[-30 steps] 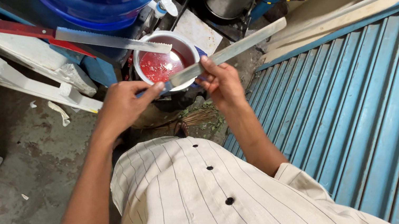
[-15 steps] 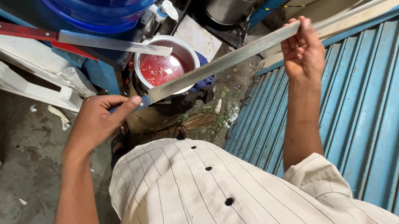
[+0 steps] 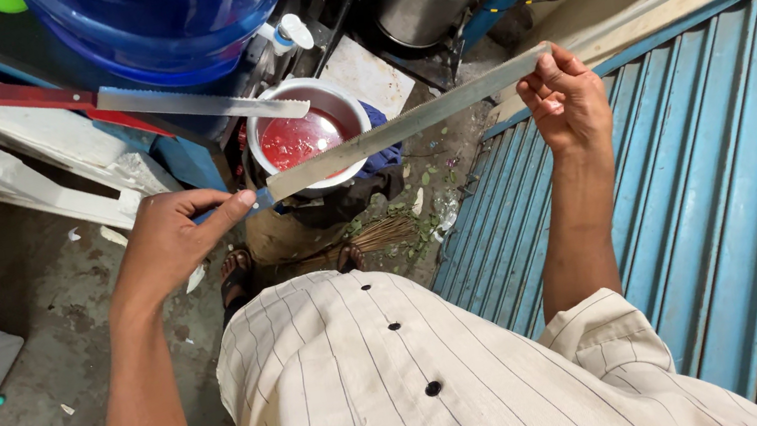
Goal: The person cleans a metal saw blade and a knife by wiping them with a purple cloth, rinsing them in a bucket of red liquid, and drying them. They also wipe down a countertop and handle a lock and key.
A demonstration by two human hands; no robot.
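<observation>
Head view: a blue water jug point(image 3: 166, 19) tops the scene, below it a long metal blade point(image 3: 405, 125) slants above a bowl of red liquid point(image 3: 305, 133), right hand point(image 3: 569, 102) fingers pinching its upper end, left hand point(image 3: 168, 238) fingers gripping its lower end.
</observation>
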